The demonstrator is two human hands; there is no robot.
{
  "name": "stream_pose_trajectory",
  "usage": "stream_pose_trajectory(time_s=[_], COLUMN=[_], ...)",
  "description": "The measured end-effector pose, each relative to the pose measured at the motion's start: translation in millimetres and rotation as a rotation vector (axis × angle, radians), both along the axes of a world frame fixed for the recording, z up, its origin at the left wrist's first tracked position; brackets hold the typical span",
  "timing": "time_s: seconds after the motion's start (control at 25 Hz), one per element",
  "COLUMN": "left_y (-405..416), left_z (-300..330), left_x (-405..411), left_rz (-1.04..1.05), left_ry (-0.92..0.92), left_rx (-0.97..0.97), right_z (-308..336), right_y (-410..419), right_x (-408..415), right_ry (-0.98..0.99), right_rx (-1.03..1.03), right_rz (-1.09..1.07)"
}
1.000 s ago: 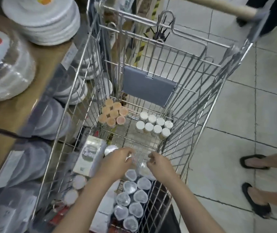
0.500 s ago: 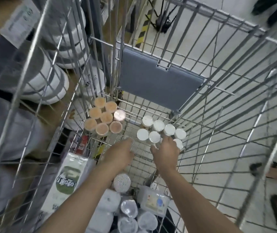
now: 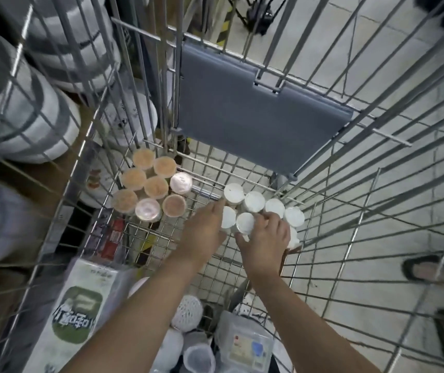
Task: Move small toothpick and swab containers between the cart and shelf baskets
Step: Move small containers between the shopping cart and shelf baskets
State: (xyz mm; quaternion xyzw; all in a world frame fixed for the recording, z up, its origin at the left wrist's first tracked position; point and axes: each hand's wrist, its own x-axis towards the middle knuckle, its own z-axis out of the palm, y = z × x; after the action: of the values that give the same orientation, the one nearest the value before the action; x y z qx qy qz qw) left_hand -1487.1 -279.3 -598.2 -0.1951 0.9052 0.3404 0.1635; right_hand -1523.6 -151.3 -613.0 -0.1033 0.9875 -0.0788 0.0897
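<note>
Hands [image 3: 231, 238] now against white containers [image 3: 254, 201]

toothpick containers [image 3: 152, 188] cart [image 3: 350, 211] far-left; swab containers [image 3: 263, 208] right of them; hands at swabs

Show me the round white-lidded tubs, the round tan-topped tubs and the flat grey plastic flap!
Round white-lidded tubs [image 3: 254, 201]: head view, on one tub's lid.
Round tan-topped tubs [image 3: 156, 187]: head view, on the middle tub's top.
Flat grey plastic flap [image 3: 253, 114]: head view, on its face's middle.
</note>
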Motion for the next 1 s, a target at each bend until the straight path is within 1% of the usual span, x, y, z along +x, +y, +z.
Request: stream_pose_trajectory(time_s=[0.12, 0.2, 0.32, 0.44, 0.52, 0.64, 0.72, 0.88, 1.0], left_y=[0, -1, -9, -22, -31, -38, -41, -37, -26], left_z=[-4, -3, 5, 24, 47, 93, 136, 219, 275], left_x=[1, 8, 25, 45, 62, 94, 117, 168, 205], left_rz=[-0.014, 0.014, 0.125, 0.245, 0.282, 0.331, 0.387, 0.491, 0.516], left_ry=[0.028, 0.065, 0.085, 0.082, 0.103, 0.210, 0.278, 0.350, 0.431], left_rx=[-0.022, -0.038, -0.011, 0.046, 0.072, 0.127, 0.144, 0.143, 0.143], right_z=[1, 6, 17, 38, 63, 110, 153, 245, 309], right_y=[-1, 2, 6, 5, 1, 0, 2, 11, 25], right_x=[0, 3, 10, 19, 25, 40, 54, 95, 130], right_ry=[-0.008, 0.001, 0.019, -0.018, -0.071, -0.220, -0.284, -0.516, -0.541], right_rx=[-0.006, -0.025, -0.054, -0.083, -0.170, -0.386, -0.541, -0.777, -0.901], right_rz=[-0.010, 0.004, 0.015, 0.002, -0.027, -0.106, -0.122, -0.190, -0.169])
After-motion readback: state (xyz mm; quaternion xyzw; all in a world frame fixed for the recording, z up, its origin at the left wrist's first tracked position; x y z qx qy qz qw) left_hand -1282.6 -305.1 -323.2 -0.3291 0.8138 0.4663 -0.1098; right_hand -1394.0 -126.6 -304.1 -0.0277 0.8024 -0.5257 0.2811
